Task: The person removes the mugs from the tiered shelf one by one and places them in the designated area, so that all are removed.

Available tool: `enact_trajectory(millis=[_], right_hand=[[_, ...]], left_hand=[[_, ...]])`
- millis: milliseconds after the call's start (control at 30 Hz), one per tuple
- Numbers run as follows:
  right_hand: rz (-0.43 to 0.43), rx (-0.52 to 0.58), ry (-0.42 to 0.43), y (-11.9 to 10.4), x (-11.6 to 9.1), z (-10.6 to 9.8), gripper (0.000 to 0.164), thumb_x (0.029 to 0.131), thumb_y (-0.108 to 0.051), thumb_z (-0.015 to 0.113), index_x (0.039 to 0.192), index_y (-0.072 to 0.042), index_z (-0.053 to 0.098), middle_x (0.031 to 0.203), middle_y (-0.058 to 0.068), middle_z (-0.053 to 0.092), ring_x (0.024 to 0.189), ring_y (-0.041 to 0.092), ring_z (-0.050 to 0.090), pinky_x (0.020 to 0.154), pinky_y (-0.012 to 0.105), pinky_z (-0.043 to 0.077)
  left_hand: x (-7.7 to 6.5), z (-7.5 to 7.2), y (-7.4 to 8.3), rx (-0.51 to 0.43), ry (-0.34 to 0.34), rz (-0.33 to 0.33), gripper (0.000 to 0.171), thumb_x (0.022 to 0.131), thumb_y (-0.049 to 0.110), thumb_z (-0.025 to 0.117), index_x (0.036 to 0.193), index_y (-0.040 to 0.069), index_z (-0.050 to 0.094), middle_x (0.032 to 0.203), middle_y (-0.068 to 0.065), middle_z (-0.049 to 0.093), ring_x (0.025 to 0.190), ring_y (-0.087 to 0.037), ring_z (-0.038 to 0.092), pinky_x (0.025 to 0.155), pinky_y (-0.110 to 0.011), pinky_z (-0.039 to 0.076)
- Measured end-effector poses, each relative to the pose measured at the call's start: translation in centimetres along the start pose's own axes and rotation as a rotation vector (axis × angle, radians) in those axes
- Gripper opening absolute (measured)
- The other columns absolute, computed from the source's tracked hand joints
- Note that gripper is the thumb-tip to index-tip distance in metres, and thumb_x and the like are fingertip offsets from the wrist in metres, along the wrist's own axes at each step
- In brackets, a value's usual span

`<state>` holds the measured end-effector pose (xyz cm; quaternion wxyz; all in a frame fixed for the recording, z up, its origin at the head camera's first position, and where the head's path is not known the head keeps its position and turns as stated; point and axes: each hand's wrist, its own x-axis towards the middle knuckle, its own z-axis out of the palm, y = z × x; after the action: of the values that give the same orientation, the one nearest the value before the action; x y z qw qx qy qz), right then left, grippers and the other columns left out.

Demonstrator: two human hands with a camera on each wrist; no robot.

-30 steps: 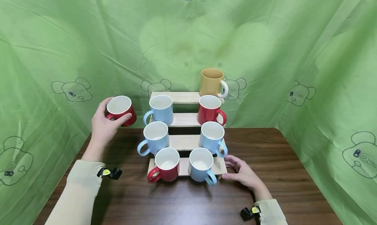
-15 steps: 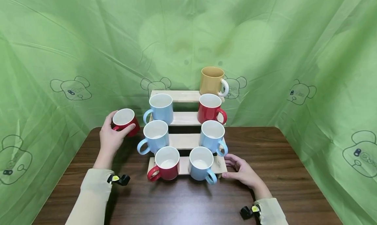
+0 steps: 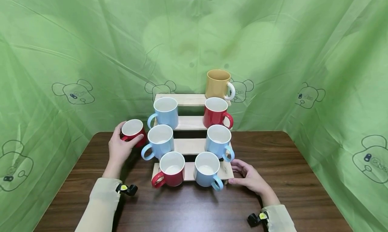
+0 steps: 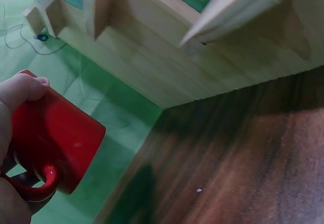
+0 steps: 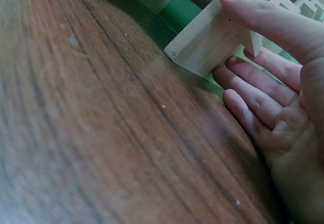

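Observation:
My left hand [image 3: 121,147] grips a red mug [image 3: 140,141] with a white inside, just left of the wooden tiered rack [image 3: 190,146]. In the left wrist view the red mug [image 4: 66,133] is off the table beside the rack's side panel [image 4: 147,77], its handle toward my palm, thumb and fingers round its body. My right hand [image 3: 251,179] is at the rack's lower right end; the right wrist view has its thumb at the board end [image 5: 202,42] and its fingers [image 5: 258,95] extended along the side. Blue mugs [image 3: 160,142], other red mugs [image 3: 172,173] and a yellow mug [image 3: 217,85] stand on the tiers.
The rack stands on a dark wooden table [image 3: 194,208]. Green cloth [image 3: 272,50] hangs behind and at both sides. The yellow mug is at the right of the top tier; bare board shows left of it. Mug handles stick out past both rack sides.
My left hand has brought the red mug down and to the right, closer to the rack, slowing in the last half second. The right hand and the mugs on the rack stay put.

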<state>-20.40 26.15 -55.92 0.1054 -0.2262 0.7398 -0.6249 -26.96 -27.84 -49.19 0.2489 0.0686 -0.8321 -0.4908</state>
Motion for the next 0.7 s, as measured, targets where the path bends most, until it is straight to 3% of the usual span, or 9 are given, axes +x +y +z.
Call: enact_trajectory(millis=[233, 567, 700], right_hand=[[0.004, -0.010, 0.004, 0.1, 0.0, 0.0, 0.067, 0.090, 0.001, 0.088, 0.147, 0.007, 0.054, 0.142, 0.025, 0.066, 0.125, 0.015, 0.070, 0.105, 0.024, 0.055], [0.008, -0.016, 0.003, 0.3, 0.1, 0.0, 0.067, 0.091, 0.000, 0.087, 0.148, 0.009, 0.053, 0.142, 0.030, 0.064, 0.124, 0.012, 0.069, 0.105, 0.024, 0.054], [0.008, -0.028, 0.006, 0.2, 0.0, -0.1, 0.067, 0.091, -0.001, 0.087, 0.148, 0.009, 0.054, 0.141, 0.028, 0.066, 0.124, 0.013, 0.069, 0.105, 0.024, 0.054]], left_hand=[[-0.1, 0.5, -0.9, -0.001, -0.036, -0.012, 0.090, 0.084, 0.030, 0.098, 0.159, 0.014, 0.051, 0.151, -0.017, 0.062, 0.133, -0.036, 0.059, 0.111, -0.058, 0.050], [-0.1, 1.0, -2.3, -0.006, -0.051, -0.047, 0.088, 0.084, 0.030, 0.098, 0.158, 0.014, 0.053, 0.148, -0.016, 0.064, 0.129, -0.032, 0.061, 0.100, -0.032, 0.049], [0.1, 1.1, -2.9, 0.009, -0.066, -0.051, 0.089, 0.085, 0.031, 0.097, 0.160, 0.013, 0.051, 0.149, -0.017, 0.063, 0.130, -0.034, 0.061, 0.102, -0.035, 0.051]])
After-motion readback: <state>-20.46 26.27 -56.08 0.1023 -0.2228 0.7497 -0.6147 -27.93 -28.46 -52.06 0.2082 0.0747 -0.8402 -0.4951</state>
